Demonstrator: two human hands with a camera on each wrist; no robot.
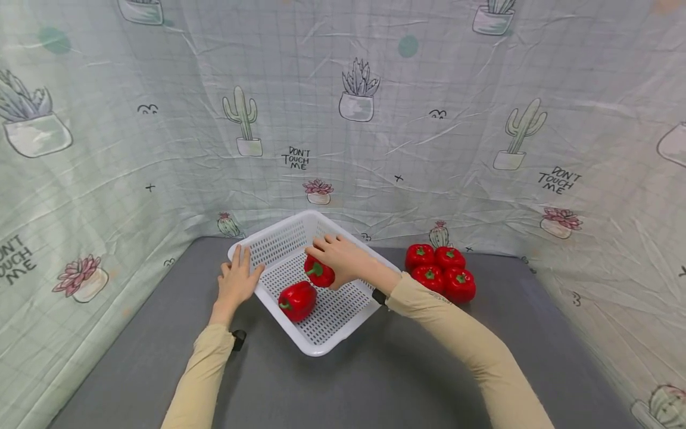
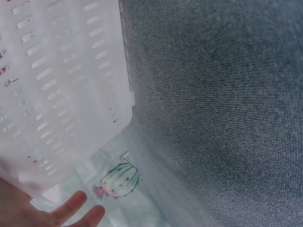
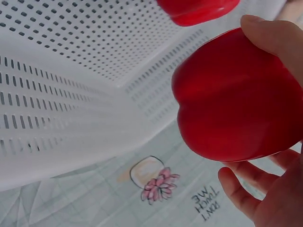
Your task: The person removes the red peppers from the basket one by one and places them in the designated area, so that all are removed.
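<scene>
A white perforated plastic basket (image 1: 343, 344) sits on the grey tabletop, one corner toward the person. Over its inside, my right hand (image 1: 343, 260) grips a red bell pepper (image 1: 320, 273) with a green stem. The right wrist view shows the thumb on one side of this bell pepper (image 3: 236, 99) and fingers on the other. A second red bell pepper (image 1: 297, 301) lies on its side in the basket, just nearer the person. At the basket's left corner, my left hand (image 1: 236, 281) rests on the rim, its fingers spread and fairly straight.
Several red bell peppers (image 1: 459, 285) stand grouped on the table (image 1: 429, 369) at the right, partly behind the right sleeve. A printed cloth (image 1: 300, 119) with cactus drawings hangs at the back and along both sides.
</scene>
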